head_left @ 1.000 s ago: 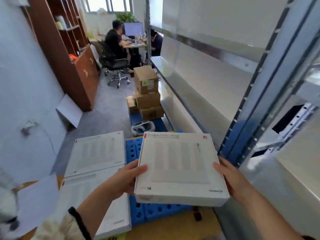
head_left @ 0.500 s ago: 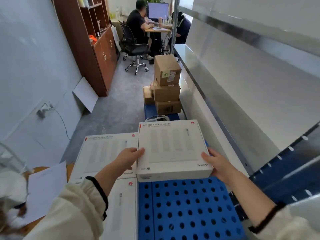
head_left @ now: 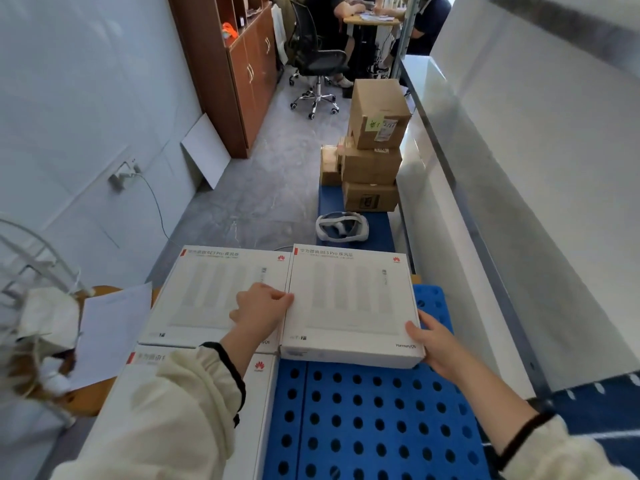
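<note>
Box down from mid-air to the pallet, snug against its neighbour

Half a second ago the white box [head_left: 349, 303] was carried above the blue pallet [head_left: 363, 427]; now it has dropped at 12 o'clock from the person, its left edge touching the neighbouring box [head_left: 207, 292] at 11 o'clock. Both hands are spread to opposite sides and clamped on it. The left hand [head_left: 259, 306] has its fingers curled over the left edge, down in the seam between the two boxes. The right hand [head_left: 433, 344] grips the near right corner at 1 o'clock.

By my reading the placing is almost done: the box sits in line with its neighbour, and a third box [head_left: 258, 393] lies nearer at 9 o'clock. What is left is to free the fingers and let go. Whether the underside rests fully on the pallet cannot be told.

It lies flat, printed face up. The face is close to square, so no long axis stands out; the title line runs 9 to 3 along the far edge, with the red logo at the far right corner
</note>
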A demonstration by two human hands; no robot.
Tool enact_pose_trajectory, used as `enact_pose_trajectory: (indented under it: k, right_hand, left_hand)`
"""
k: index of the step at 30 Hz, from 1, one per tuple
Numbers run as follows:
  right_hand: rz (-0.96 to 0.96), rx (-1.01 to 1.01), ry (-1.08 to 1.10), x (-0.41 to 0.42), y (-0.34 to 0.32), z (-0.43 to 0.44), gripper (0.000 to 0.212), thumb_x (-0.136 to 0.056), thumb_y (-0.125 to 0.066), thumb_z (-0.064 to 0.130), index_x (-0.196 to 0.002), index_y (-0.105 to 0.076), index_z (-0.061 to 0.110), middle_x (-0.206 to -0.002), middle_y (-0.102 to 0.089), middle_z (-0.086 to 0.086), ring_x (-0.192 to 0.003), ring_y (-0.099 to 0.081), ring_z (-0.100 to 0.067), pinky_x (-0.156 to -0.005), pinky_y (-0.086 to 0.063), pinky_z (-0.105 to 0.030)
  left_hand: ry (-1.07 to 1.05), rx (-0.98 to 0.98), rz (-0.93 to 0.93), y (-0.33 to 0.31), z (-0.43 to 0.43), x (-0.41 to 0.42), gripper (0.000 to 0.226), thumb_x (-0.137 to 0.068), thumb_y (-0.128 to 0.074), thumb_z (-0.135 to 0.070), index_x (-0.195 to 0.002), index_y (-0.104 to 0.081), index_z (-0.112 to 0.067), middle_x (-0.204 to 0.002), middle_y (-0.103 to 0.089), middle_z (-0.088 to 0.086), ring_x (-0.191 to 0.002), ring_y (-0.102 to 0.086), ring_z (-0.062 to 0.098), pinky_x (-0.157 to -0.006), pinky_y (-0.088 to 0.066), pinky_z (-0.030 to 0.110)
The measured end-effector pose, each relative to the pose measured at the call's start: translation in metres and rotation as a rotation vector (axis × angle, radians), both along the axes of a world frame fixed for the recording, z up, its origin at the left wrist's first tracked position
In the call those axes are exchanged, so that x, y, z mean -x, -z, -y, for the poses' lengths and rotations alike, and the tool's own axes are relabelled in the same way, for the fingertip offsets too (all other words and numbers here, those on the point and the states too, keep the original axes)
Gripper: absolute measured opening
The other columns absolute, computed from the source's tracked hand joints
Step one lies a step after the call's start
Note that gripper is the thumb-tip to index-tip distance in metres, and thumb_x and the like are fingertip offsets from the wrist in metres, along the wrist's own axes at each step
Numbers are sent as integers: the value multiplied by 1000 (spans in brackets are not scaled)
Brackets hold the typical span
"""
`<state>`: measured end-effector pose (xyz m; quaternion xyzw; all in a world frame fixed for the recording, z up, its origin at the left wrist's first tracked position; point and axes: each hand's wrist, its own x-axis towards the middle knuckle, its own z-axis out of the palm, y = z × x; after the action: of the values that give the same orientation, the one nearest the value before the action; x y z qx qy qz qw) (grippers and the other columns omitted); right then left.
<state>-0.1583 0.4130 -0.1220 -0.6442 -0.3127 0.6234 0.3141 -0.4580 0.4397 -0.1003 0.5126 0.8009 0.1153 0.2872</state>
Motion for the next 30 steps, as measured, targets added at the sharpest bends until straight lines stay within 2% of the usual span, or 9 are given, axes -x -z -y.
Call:
enact_pose_trajectory:
  k: [2,6,11,19,27,30]
  right_hand:
    - [0,6,-8,0,4,-1,41,-95,-51,12,-134,-45,24,-122,-60,-2,-108,-59,-23,-80,-53,-39]
    - [26,-2,-50,-1,9,-3,45,-95,-52,14,-137,-43,25,-123,-60,-3,-109,-59,-24,-77,-54,-39]
    - [73,5,-111,-1,11,-7,46,-95,-52,16,-138,-41,29,-120,-61,1,-109,-59,-24,-91,-51,-47]
    - [146,9,-170,2,6,-8,47,-96,-50,16,-140,-38,28,-119,-59,1,-107,-58,-20,-77,-54,-34]
    - [243,-19,-134,4,8,-4,50,-95,-52,20,-143,-37,21,-124,-56,-4,-106,-57,-19,-86,-52,-36]
    - [285,-27,-46,4,4,2,53,-95,-53,23,-144,-35,15,-131,-52,-7,-112,-54,-22,-88,-50,-37]
  left_hand:
    - [-5,-5,-9,3,1,0,33,-89,-53,-50,-110,-70,-31,-130,-50,-9,-120,-38,23,-91,-34,40]
    - [-28,-19,-42,8,1,-1,29,-86,-56,-48,-108,-70,-34,-127,-52,-13,-118,-41,19,-89,-34,38]
    - [-39,-58,-83,13,2,-3,22,-84,-57,-42,-102,-70,-38,-125,-54,-19,-120,-42,14,-89,-38,37]
    - [0,-113,-137,20,6,-4,19,-86,-57,-41,-101,-69,-36,-124,-53,-18,-120,-39,17,-83,-32,35]
    - [55,-181,-192,27,13,-7,20,-90,-54,-40,-103,-67,-32,-124,-52,-16,-119,-38,17,-81,-28,34]
    - [81,-159,-179,24,15,-9,27,-95,-48,-40,-114,-64,-31,-128,-52,-12,-121,-39,19,-86,-33,37]
